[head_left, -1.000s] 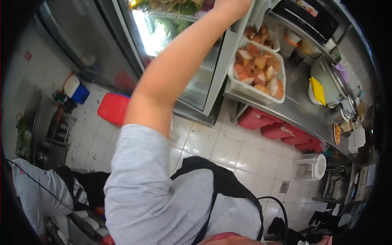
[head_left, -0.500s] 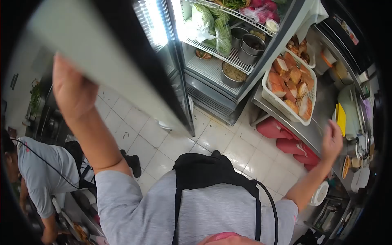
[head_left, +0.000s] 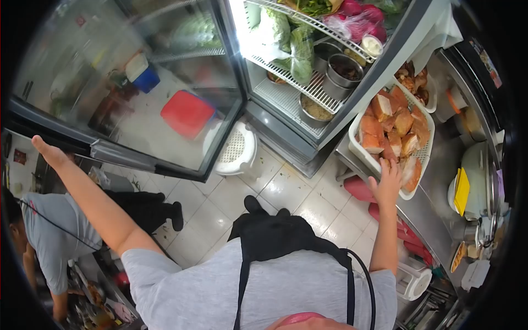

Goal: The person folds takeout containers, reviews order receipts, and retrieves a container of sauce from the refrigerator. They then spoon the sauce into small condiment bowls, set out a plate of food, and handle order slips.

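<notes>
Since the earlier frame, the door (head_left: 132, 159) is being seen swung wider, with its glass turned more to view, and the right hand (head_left: 388, 184) is being brought in from the side to the white basket (head_left: 363, 157).

The right hand is being held at the near rim of the basket with its fingers spread apart, clamped on nothing; whether the rim is being touched cannot be told. The left hand (head_left: 50, 154) is being stretched out just beside the door's edge, its fingers not closed around anything; contact there also cannot be told. The basket, heaped with pieces of meat (head_left: 403, 122), is being supported by the steel table (head_left: 437, 201), close to its front edge and beside the fridge (head_left: 275, 132).

This reach is being done best when the firm rim is being met by the fingers, not the loose pieces, and when the basket is not being pulled toward the table's edge. Care is also being called for at the door, since a white stool (head_left: 240, 151) is being seen near its lower corner.
</notes>
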### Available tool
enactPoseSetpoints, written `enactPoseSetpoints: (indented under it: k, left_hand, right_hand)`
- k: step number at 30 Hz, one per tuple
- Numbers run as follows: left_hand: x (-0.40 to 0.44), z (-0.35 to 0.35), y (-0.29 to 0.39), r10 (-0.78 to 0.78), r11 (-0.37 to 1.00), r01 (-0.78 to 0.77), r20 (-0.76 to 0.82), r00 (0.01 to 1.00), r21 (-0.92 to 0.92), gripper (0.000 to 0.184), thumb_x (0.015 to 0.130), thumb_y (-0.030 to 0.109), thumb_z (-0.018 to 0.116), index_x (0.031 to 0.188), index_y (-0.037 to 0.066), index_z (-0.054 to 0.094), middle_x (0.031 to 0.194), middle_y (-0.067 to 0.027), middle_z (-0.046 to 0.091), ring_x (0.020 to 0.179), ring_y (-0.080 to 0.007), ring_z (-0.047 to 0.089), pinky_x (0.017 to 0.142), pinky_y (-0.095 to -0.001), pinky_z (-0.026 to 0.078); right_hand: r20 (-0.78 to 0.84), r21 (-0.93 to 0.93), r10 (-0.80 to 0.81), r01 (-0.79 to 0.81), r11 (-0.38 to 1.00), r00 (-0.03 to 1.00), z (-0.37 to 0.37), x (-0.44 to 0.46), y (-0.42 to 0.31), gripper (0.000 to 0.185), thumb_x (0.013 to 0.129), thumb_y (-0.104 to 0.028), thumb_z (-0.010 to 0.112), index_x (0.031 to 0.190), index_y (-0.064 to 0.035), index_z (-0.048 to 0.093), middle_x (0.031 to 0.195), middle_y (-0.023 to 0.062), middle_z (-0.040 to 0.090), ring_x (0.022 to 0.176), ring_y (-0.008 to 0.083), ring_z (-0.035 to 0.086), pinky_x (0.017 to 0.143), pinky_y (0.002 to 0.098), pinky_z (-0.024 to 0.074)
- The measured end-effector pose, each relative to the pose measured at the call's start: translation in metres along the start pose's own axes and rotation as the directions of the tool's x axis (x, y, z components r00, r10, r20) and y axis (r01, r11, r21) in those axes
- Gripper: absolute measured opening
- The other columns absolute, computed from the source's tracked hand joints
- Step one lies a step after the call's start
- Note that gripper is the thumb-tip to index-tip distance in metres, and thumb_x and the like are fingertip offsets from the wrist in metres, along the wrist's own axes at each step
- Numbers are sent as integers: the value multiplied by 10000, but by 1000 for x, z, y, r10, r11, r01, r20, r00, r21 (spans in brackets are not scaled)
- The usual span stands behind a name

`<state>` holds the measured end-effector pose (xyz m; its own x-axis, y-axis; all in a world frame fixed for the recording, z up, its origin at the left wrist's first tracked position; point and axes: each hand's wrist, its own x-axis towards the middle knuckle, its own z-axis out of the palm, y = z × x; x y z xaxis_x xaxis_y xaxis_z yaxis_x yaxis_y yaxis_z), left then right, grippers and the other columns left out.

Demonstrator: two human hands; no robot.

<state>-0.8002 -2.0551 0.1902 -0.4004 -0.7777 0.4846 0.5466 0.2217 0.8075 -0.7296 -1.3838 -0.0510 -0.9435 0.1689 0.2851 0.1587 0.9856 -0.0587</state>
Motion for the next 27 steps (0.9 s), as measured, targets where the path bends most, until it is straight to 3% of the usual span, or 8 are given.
enactPoseSetpoints:
  k: [5, 6, 9, 10, 13, 17, 23, 27]
  left_hand:
    - [56, -17, -27, 85, 994, -86, 7, 996, 61, 696, 718, 542, 459, 1159, 10, 367, 1118, -125, 427, 989, -252, 435, 855, -371, 351]
    - [59, -18, -29, 132, 989, -135, 48, 990, 57, 644, 739, 470, 499, 1135, -22, 373, 1078, -128, 451, 934, -242, 468, 812, -352, 383]
    - [63, -16, -40, 421, 823, -449, 157, 894, 349, 555, 766, 351, 538, 1107, -57, 380, 1038, -127, 476, 878, -224, 494, 769, -313, 405]
    - [56, -12, -43, 434, 841, -445, 107, 894, 307, 474, 773, 225, 569, 1098, -74, 396, 1074, -149, 458, 910, -231, 476, 799, -304, 378]
    - [60, -12, -56, 568, 656, -477, 33, 822, 585, 482, 780, 271, 558, 1078, -76, 406, 1067, -168, 461, 908, -230, 477, 793, -309, 379]
    - [76, -22, -58, 481, 642, -465, 153, 864, 609, 487, 795, 299, 537, 1046, -96, 405, 963, -152, 504, 808, -203, 519, 720, -287, 420]
    - [76, -14, -54, 346, 764, -337, 92, 934, 551, 555, 789, 344, 529, 1111, -83, 381, 1044, -168, 491, 904, -229, 496, 786, -299, 386]
    - [91, -24, -59, 325, 738, -339, 134, 936, 584, 617, 782, 392, 520, 1133, -88, 357, 1085, -179, 464, 950, -236, 479, 810, -302, 379]
  right_hand:
    - [-38, -49, 24, -26, 998, 999, 5, 1, 0, 604, 610, -174, 642, 1167, -147, 409, 1221, 125, 342, 1147, 315, 289, 910, 455, 249]
    - [-39, -49, 29, -30, 998, 999, 5, 0, 0, 607, 609, -176, 644, 1168, -148, 409, 1223, 126, 340, 1149, 318, 285, 911, 458, 248]
    - [-64, -52, 38, -42, 998, 997, 3, 0, -3, 620, 604, -181, 651, 1172, -149, 405, 1234, 133, 327, 1157, 333, 269, 912, 467, 239]
    - [-77, -52, 38, -42, 998, 996, 3, 1, -4, 626, 602, -183, 653, 1174, -149, 403, 1238, 135, 321, 1161, 339, 262, 913, 470, 235]
    - [-90, -79, 34, -41, 996, 995, 3, 1, -5, 638, 597, -181, 655, 1179, -150, 398, 1245, 143, 305, 1164, 359, 247, 915, 481, 224]
    - [-93, -82, 26, -34, 996, 995, 6, 1, -2, 664, 582, -192, 656, 1191, -181, 391, 1273, 145, 271, 1182, 377, 205, 899, 526, 224]
    - [-61, -97, 24, -30, 995, 998, 4, 0, -3, 713, 573, -202, 662, 1216, -190, 354, 1282, 152, 248, 1185, 387, 187, 893, 552, 218]
    - [-55, -86, 2, -6, 996, 998, 4, -2, -1, 728, 569, -216, 663, 1223, -187, 344, 1273, 154, 258, 1182, 387, 191, 890, 554, 218]
